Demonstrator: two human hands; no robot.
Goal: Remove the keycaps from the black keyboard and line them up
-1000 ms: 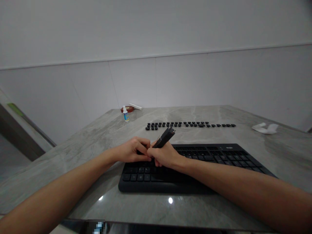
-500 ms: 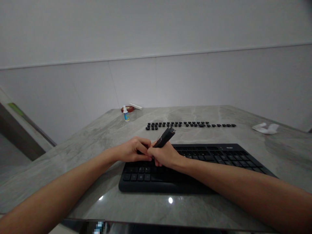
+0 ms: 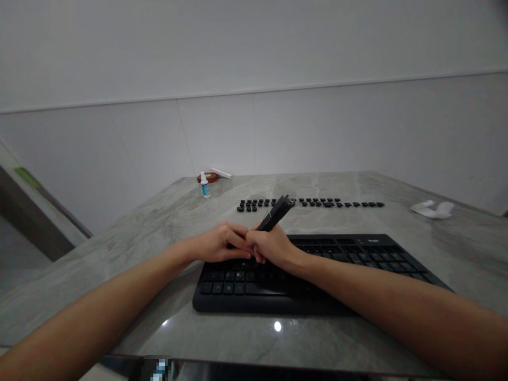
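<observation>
A black computer keyboard [image 3: 273, 303] lies on the grey marbled table, partly covered by my hands and right forearm. My right hand [image 3: 277, 248] is closed around a slim black tool [image 3: 277, 212] with a jagged upper end. The tool leans up and to the right, and its lower tip is hidden by my fingers. Touching it from the left, my left hand [image 3: 223, 242] has its fingers bent and thumb drawn in over the keyboard's upper left part. Whatever lies between the left fingertips is hidden.
Behind the keyboard, several loose black keycaps [image 3: 319, 202] lie in rows. A small white and blue bottle [image 3: 205, 185] stands at the back left, before a reddish-brown object [image 3: 212, 178]. Crumpled white tissue [image 3: 432, 209] lies far right. A wall closes off the back.
Both hands have shifted slightly to the right over the keyboard. The black tool has moved right and up with my right hand. The keyboard and loose keycaps look unmoved.
</observation>
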